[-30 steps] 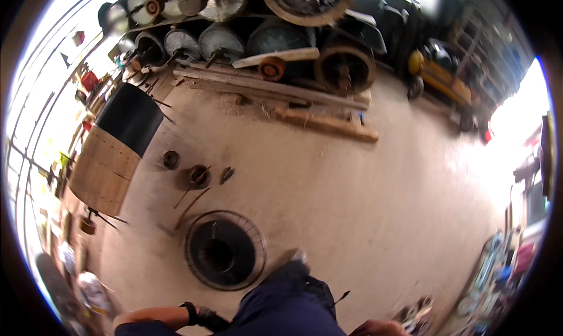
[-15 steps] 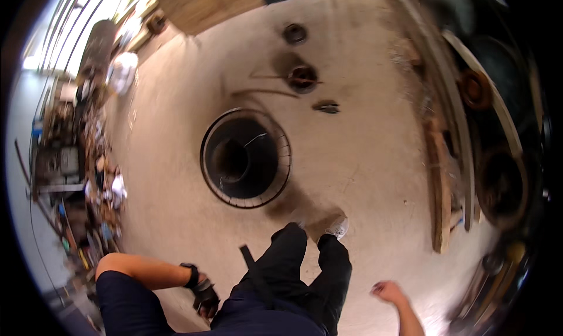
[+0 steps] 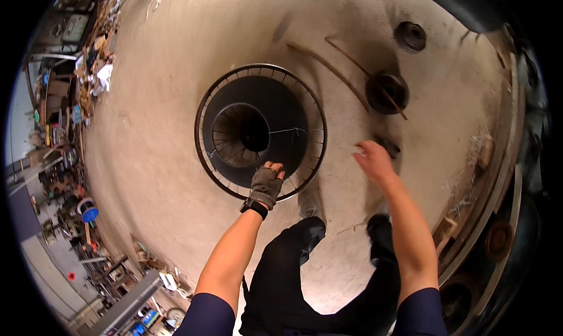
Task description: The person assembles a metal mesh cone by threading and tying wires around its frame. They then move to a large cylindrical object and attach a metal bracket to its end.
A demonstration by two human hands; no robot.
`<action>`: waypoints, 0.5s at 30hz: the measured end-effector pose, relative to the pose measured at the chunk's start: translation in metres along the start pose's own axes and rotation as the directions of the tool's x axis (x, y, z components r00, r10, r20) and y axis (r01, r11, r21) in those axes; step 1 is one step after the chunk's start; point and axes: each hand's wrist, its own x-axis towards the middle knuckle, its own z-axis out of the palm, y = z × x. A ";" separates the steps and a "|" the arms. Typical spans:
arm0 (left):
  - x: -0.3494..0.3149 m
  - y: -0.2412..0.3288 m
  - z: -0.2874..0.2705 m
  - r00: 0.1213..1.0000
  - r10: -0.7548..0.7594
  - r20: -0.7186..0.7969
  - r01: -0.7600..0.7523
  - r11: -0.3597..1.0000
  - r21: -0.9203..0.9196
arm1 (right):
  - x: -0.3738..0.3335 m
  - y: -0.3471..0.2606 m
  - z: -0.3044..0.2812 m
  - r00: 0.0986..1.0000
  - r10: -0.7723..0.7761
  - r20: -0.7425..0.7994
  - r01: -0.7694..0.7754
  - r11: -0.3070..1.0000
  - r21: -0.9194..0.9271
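Observation:
A large round reel-like frame (image 3: 202, 151) stands on the floor before me, with thin spokes, a black disc and a dark hollow centre. A pale wire (image 3: 287, 130) lies across its disc. My left hand (image 3: 265, 186), in a fingerless grey glove, is over the frame's near edge with fingers apart; whether it touches cannot be told. My bare right hand (image 3: 376, 160) hangs open to the right of the frame, holding nothing. Behind its fingers a small dark object (image 3: 387, 147) lies on the floor, partly covered.
Ahead to the right sit a dark round hub-like piece (image 3: 384, 92) with a rod (image 3: 356, 63) across it, a curved strip (image 3: 331, 71) and another dark round piece (image 3: 410, 37). Scrap and tools line the left; long beams (image 3: 489, 201) run along the right.
Both hands have come up and forward from beside my body. I am nearer the round frame, and the view has turned, bringing the frame and hub-like pieces larger.

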 end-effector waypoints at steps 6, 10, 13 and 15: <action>0.091 -0.006 0.050 0.948 0.238 -0.211 -0.172 0.941 0.291 | 0.119 0.014 0.147 0.987 -0.147 0.061 0.144 0.988 0.053; 0.124 -0.017 0.077 0.936 0.328 -0.124 -0.239 0.855 0.461 | 0.144 0.030 0.173 0.957 -0.257 0.136 0.257 0.966 0.018; 0.130 -0.024 0.099 0.934 0.348 -0.079 -0.260 0.816 0.517 | 0.156 0.054 0.186 0.934 -0.273 0.230 0.274 0.961 0.028; 0.133 -0.023 0.105 0.955 0.293 -0.045 -0.228 0.825 0.517 | 0.159 0.062 0.190 0.925 -0.324 0.197 0.317 0.946 0.067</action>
